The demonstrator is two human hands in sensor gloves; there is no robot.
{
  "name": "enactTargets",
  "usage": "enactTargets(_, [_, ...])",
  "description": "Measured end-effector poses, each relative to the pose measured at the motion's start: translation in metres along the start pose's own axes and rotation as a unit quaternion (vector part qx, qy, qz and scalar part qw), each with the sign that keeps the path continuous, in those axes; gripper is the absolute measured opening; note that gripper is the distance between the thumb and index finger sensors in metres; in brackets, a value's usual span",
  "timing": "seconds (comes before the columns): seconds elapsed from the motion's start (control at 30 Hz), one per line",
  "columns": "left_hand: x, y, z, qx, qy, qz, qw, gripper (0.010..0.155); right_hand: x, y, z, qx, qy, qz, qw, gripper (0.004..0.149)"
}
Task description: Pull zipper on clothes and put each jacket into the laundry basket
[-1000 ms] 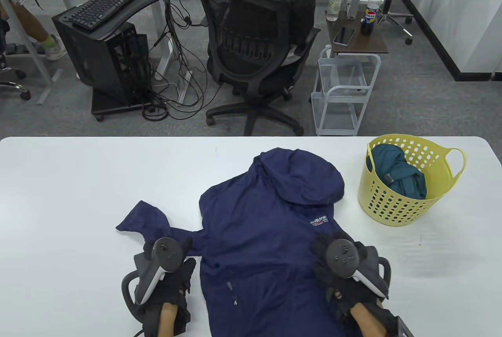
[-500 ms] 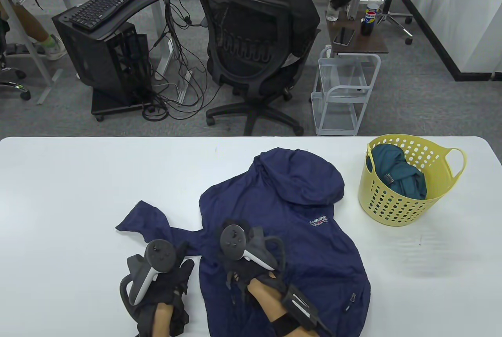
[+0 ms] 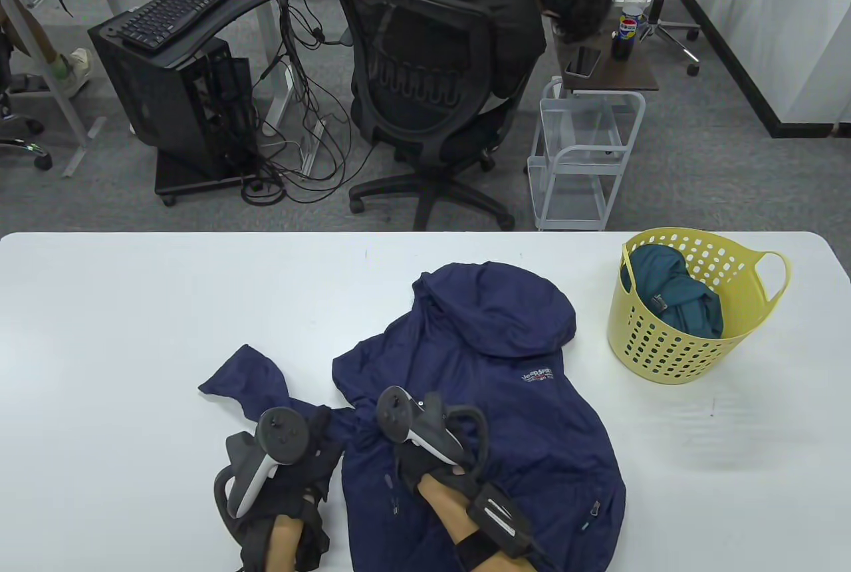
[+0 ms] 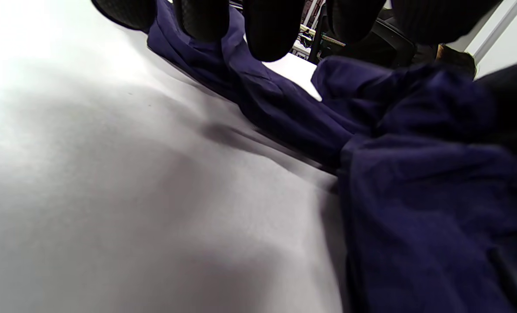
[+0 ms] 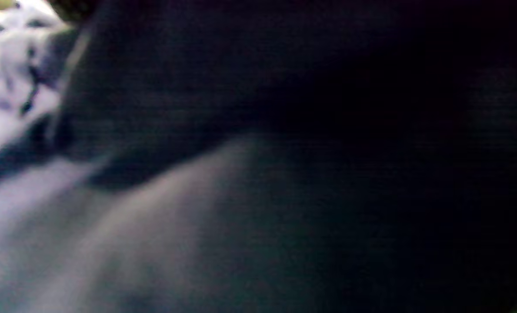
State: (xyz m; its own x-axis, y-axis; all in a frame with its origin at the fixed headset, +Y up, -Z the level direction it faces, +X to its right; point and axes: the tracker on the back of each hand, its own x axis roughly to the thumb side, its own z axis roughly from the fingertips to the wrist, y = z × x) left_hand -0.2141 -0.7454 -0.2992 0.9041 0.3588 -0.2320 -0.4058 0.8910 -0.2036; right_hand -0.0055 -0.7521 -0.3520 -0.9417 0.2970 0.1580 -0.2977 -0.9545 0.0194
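A navy hooded jacket point(image 3: 505, 399) lies flat on the white table point(image 3: 133, 332), hood toward the far edge. One sleeve point(image 3: 246, 376) is spread to the left. My left hand point(image 3: 312, 439) rests its fingers on the sleeve where it meets the body. In the left wrist view the gloved fingertips point(image 4: 271, 34) hang over the sleeve point(image 4: 284, 113). My right hand point(image 3: 389, 439) is crossed over to the jacket's left side and grips the fabric, which bunches there. The right wrist view is dark and blurred. A small zipper pull point(image 3: 393, 504) shows near my right wrist.
A yellow laundry basket point(image 3: 691, 359) stands at the table's right, holding a teal jacket point(image 3: 678, 299). Beyond the far edge a person sits slumped in an office chair point(image 3: 425, 86), next to a small white trolley point(image 3: 585, 153).
My right hand crossed from the jacket's right side to its left. The jacket's left edge has bunched and the hood slid slightly left. My left hand stayed on the sleeve.
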Motion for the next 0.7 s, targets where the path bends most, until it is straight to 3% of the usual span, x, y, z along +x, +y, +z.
enactTargets(0.1, [0.009,-0.003,0.001,0.019,-0.014,-0.007,1.0,0.065,-0.017,-0.016,0.012,-0.023,0.001,-0.11,0.994,0.04])
enactTargets(0.27, [0.027,-0.005,0.007,0.11,-0.06,0.02,0.992,0.06,-0.047,-0.031,0.027,-0.019,-0.011,-0.287,0.958,0.039])
enactTargets(0.33, [0.032,-0.009,0.006,0.083,-0.085,0.022,0.993,0.065,-0.055,-0.029,0.029,-0.001,-0.027,-0.333,0.943,0.038])
enactTargets(0.43, [0.036,-0.025,-0.002,-0.033,-0.159,0.076,0.984,0.078,-0.064,-0.022,0.03,0.041,-0.048,-0.389,0.919,0.038])
enactTargets(0.5, [0.037,-0.034,-0.008,-0.072,-0.171,0.139,0.973,0.075,-0.066,-0.016,0.031,0.075,-0.052,-0.409,0.908,0.039])
enactTargets(0.57, [0.037,-0.039,-0.012,-0.085,-0.171,0.185,0.964,0.062,-0.065,-0.013,0.033,0.089,-0.064,-0.4,0.91,0.04])
enactTargets(0.7, [0.029,-0.033,-0.013,-0.052,-0.145,0.217,0.964,0.042,-0.065,-0.015,0.034,0.039,-0.06,-0.3,0.951,0.041])
